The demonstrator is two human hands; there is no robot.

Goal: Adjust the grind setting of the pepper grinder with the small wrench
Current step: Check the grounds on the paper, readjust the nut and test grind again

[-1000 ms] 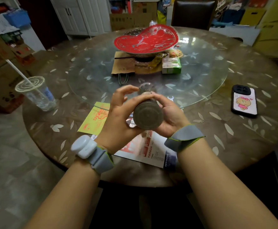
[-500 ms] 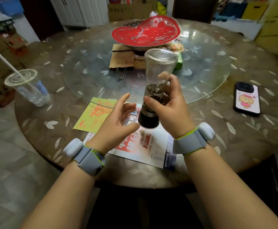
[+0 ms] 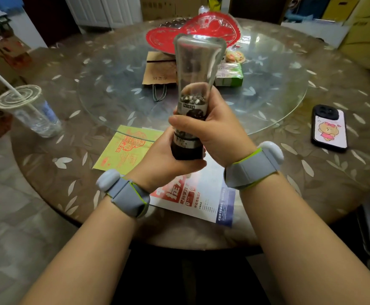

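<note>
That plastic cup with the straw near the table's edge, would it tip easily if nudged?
Probably. The plastic cup looks tall, narrow at its base and nearly empty, so likely light. Its long straw juts out sideways, an easy thing to catch. The lid might limit spills.

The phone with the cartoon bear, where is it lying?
The phone lies flat on the table at the person's right, just outside the glass turntable, untouched by either hand.

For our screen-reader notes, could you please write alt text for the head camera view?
Both hands hold a clear pepper grinder upside down above a round table: the right hand grips its middle, the left hand its dark grinding end.
</note>
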